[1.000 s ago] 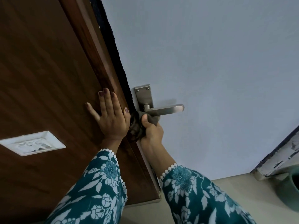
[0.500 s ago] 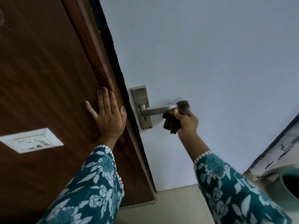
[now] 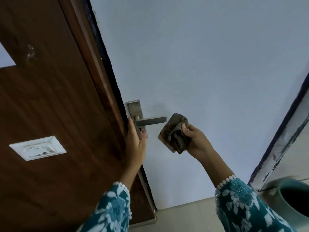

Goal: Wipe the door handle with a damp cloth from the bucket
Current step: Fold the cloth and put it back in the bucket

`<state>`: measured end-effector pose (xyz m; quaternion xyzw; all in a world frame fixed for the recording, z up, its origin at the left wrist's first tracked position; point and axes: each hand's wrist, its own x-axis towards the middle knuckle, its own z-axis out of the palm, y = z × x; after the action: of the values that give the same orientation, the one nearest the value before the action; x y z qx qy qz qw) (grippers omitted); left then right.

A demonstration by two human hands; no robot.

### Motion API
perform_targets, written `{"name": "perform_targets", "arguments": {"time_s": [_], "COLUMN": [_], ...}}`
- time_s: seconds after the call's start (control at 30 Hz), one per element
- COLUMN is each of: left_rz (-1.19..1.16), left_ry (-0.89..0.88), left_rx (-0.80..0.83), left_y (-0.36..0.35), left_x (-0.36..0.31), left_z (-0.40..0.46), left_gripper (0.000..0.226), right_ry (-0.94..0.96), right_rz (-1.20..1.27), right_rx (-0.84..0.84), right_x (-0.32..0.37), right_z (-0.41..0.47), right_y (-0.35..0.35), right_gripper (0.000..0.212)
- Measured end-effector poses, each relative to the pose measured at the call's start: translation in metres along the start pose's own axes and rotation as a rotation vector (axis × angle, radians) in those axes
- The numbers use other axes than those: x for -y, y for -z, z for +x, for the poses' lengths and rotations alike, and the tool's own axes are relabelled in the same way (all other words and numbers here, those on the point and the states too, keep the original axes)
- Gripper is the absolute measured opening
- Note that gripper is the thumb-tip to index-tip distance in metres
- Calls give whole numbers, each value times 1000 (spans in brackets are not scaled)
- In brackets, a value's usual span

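Far left: white switch plate (image 3: pixel 38 147) is sitting on the brown wood door (image 3: pixel 50 97). The door is standing edge-on to the camera, with its dark edge strip running diagonally top to bottom.

Left hand (image 3: pixel 136 143) is gripping the door edge just below-left of the door handle (image 3: pixel 151 121). Its fingers are wrapping around the far side of the door and are mostly hidden; only the thumb side is showing, lying against the lower part of the metal backplate (image 3: pixel 135 111). Cannot tell how tightly the fingers are closing, but the hand is curling around the door edge. Teal floral sleeve (image 3: pixel 110 210) is showing below it.

The handle is a grey metal lever pointing right from the backplate, roughly horizontal, with the keyhole just under the lever.

Cloth (image 3: pixel 175 133), dark grey-brown and bunched, is hanging just right of the lever tip. It is near the tip but apart from it, not touching.

Right hand (image 3: pixel 195 139) is holding the cloth from its right side. Fingers are clamping on the bunched fabric, thumb (image 3: pixel 184 128) pressing on top, the other fingers going under and behind. Most of the cloth is sticking out to the left of the fingers, toward the handle.

Pale blue wall (image 3: pixel 200 64) is sitting behind the handle and cloth. Bottom right: rim of the teal bucket (image 3: pixel 287 198) is showing on the floor (image 3: pixel 184 215), well apart from the cloth.
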<state>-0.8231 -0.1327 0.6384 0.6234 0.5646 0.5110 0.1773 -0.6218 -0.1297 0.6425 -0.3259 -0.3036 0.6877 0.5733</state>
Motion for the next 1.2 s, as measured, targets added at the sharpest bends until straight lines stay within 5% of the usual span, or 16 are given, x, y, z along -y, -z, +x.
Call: {"name": "perform_targets", "arguments": {"time_s": [0.1, 0.2, 0.4, 0.57, 0.67, 0.83, 0.93, 1.2], "left_rz": [-592, -867, -757, -740, -783, -881, -882, -700], "left_ry": [415, 468, 455, 487, 518, 585, 575, 496], "left_rx": [242, 331, 248, 256, 266, 269, 331, 333], "left_y": [-20, -26, -19, -23, -31, -46, -59, -87], "left_x": [-39, -50, -60, -64, -64, -61, -66, -70], "left_z": [-32, -36, -16, -4, 1, 7, 5, 7], "left_gripper": [55, 47, 15, 23, 21, 18, 25, 15], "right_ry": [-58, -57, 107, 673, 865, 504, 510, 522], "right_rz": [53, -3, -468, -1244, -1459, -1507, -1603, -1334], "right_rx": [200, 240, -108, -276, -223, -31, -128, -530], "right_x": [7, 12, 32, 36, 44, 49, 33, 58], "right_z": [-9, -12, -17, -18, -22, -31, -31, -31], "right_y": [-5, -9, -9, -5, 2, 6, 2, 20], "right_gripper": [62, 45, 39, 36, 27, 25, 54, 19]}}
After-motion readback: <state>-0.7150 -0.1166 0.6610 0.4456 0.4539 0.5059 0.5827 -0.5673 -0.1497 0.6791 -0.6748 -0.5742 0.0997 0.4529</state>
